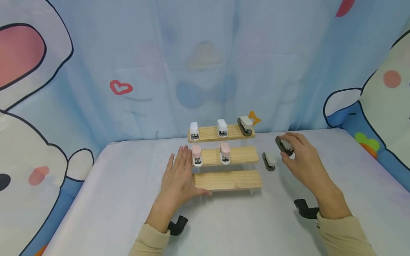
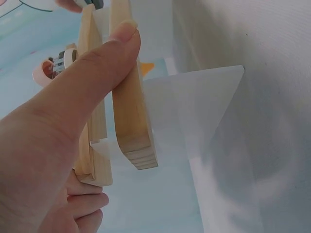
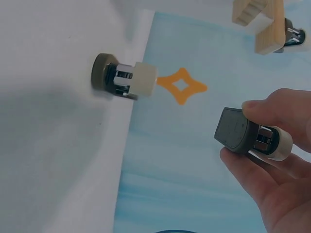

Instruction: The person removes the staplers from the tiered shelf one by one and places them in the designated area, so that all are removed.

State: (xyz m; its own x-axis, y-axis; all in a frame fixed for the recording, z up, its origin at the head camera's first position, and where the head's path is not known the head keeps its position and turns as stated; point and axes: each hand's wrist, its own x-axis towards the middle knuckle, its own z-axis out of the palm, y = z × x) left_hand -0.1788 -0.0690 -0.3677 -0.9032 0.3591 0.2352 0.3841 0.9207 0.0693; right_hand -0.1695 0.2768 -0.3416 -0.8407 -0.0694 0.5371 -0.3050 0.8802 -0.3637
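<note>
My right hand [image 1: 302,160] pinches a small dark grey stapler [image 3: 238,130] with a pale top, held up to the right of a tiered wooden rack [image 1: 229,180]. Below and left of it, a second grey stapler [image 1: 269,161] stands on the table. My left hand [image 1: 180,177] lies with straight fingers along the rack's left side. Its thumb [image 2: 104,60] touches the front of the lowest board. Two pink staplers [image 1: 225,153] stand on the middle board. The top board carries two white staplers [image 1: 222,128] and a grey one [image 1: 245,126] at its right end.
A white cloth [image 1: 128,199] covers the table, and a printed blue curtain [image 1: 153,99] hangs behind it. Clear supports [image 2: 194,102] hold the boards above the cloth. A black wrist mount [image 1: 177,225] sticks out by each forearm.
</note>
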